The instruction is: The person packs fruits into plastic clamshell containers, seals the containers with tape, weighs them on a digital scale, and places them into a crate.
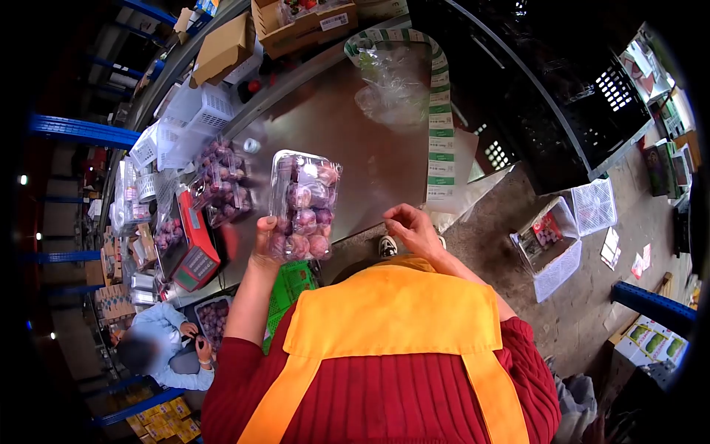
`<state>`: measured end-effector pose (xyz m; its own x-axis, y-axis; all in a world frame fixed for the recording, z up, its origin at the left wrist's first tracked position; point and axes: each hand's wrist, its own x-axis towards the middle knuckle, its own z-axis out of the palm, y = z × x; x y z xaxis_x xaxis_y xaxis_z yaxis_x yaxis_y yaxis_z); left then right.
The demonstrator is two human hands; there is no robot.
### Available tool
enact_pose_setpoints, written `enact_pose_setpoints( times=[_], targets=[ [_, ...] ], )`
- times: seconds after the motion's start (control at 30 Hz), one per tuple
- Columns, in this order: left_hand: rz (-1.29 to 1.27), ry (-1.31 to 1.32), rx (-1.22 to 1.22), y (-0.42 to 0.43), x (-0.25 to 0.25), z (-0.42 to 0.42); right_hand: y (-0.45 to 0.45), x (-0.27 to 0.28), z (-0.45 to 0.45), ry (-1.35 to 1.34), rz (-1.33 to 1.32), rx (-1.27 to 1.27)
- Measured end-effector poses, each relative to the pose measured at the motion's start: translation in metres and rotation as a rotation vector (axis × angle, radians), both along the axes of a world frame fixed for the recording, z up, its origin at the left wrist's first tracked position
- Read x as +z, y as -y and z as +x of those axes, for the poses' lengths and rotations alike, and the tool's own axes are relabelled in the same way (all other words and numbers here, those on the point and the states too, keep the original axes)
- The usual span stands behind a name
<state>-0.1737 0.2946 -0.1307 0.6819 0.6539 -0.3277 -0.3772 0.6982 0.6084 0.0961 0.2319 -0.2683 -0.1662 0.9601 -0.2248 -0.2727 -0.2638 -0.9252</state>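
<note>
"Purple-red fruit under clear plastic: what exactly are you gripping?"

"One clear pack [305, 203], held firmly in my left hand [264, 248]. My thumb shows at its left edge; the other fingers are hidden behind it."

"Where is it?"

"Raised, over the near left part of the metal table [310, 122], its broad face turned up toward me."

"And your right hand [418, 231]?"

"Well apart from the pack, near the close end of a label strip [441, 140]. Those fingers are curled, thumb near forefinger; I can't tell whether they pinch anything."

"What sits around the pack?"

"To its left, more filled packs [222, 174] are piled by a red keypad unit [198, 259]. A green crate [290, 290] shows between my left arm and my body. Toward the far side, crumpled clear bags [392, 89] lie inside the strip's curve."

"Further out?"

"On my left, a person in pale blue sleeves [168, 317] sits beside a crate of fruit [213, 318]. White baskets [194, 118] are beyond the piled packs, a cardboard box [223, 48] past them. On the floor to my right, another basket [556, 275] holds fruit with a red label."
</note>
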Motion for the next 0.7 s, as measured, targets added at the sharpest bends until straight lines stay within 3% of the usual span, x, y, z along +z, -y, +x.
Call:
enact_pose_setpoints(
  times=[0.07, 0.33, 0.43, 0.7],
  targets=[
    [0.003, -0.116, 0.066, -0.001, -0.008, -0.001, 0.002, 0.008, 0.007, -0.001, -0.026, 0.002],
    [-0.109, -0.032, 0.161, 0.005, -0.015, 0.018, 0.006, 0.0, 0.025, 0.013, -0.001, -0.038],
    [-0.114, -0.13, 0.238, 0.005, -0.019, 0.017, 0.007, -0.003, 0.028, -0.006, -0.005, -0.036],
    [0.028, -0.194, 0.1, 0.007, 0.0, 0.041, 0.004, -0.001, 0.035, 0.005, 0.0, 0.002]
  ],
)
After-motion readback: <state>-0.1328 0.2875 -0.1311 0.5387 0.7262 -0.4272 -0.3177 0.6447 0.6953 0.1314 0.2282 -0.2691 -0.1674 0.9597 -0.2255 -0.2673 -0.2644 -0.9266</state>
